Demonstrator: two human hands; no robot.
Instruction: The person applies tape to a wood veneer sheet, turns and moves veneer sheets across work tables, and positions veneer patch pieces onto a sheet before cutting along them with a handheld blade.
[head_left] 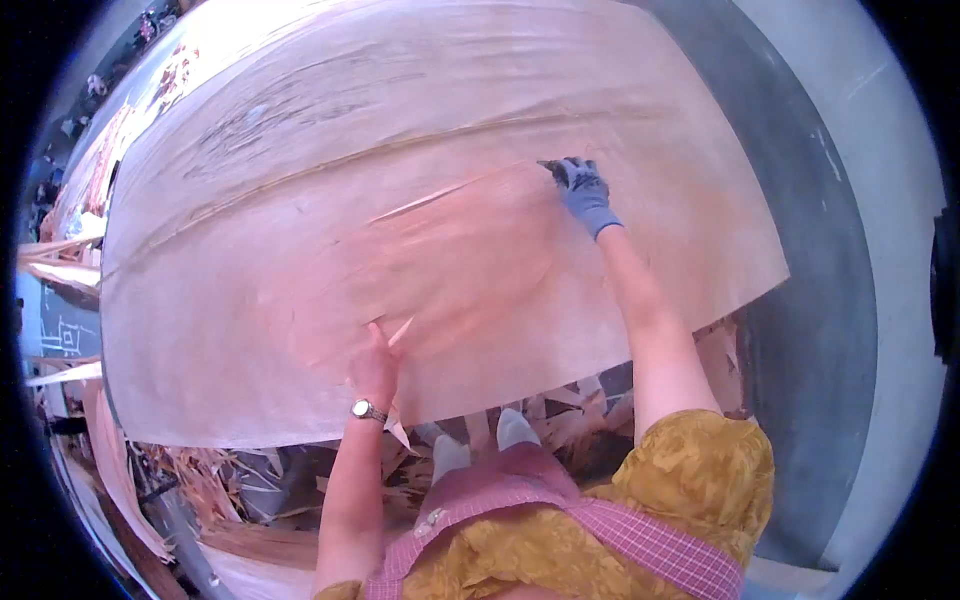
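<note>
Below centre, the bare left hand (375, 370) pinches a thin pale strip (401, 331) between closed fingers. Beneath, a broad pinkish sheet (470, 270) fills mid-frame. Farther, upper right of centre, the gloved right hand (582, 188) bends its fingers; their hold I cannot tell.

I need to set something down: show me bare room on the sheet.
The sheet is bare between the gloved right hand and the right edge, and left of the left hand. Scraps crowd the space past the sheet's near edge.
</note>
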